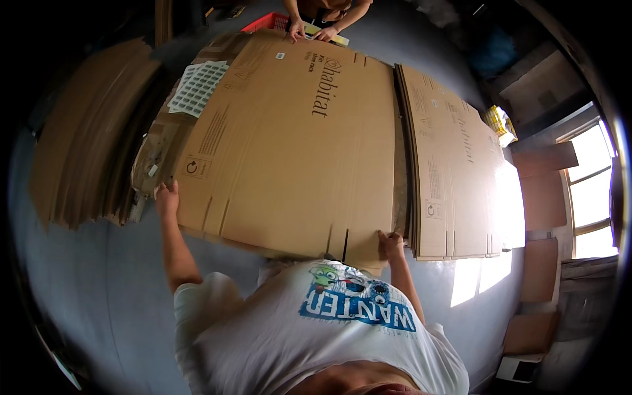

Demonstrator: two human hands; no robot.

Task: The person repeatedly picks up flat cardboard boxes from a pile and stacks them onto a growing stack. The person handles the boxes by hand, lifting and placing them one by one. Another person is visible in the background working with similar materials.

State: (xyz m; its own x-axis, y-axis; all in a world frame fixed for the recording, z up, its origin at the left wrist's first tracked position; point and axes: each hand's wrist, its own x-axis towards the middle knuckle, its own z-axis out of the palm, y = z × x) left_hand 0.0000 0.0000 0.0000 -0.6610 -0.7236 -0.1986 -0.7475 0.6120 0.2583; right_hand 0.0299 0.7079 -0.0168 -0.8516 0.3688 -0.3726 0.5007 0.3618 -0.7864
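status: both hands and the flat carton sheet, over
Left hand grips flat cardboard sheet at its left edge. Right hand grips near edge. Co-worker's hands on far end.

both arms reach forward and spread wide. the left hand (167,197) is out at full stretch, fingers curled in a grip. the right hand (392,245) sits nearer the body, arm bent, fingers curled likewise.

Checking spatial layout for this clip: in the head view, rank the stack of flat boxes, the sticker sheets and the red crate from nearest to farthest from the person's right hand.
From the right hand:
1. Stack of flat boxes, just to its right.
2. Sticker sheets, far across the big cardboard sheet, upper left.
3. Red crate, at the far end near another person's hands; somewhat farther than the sheets.
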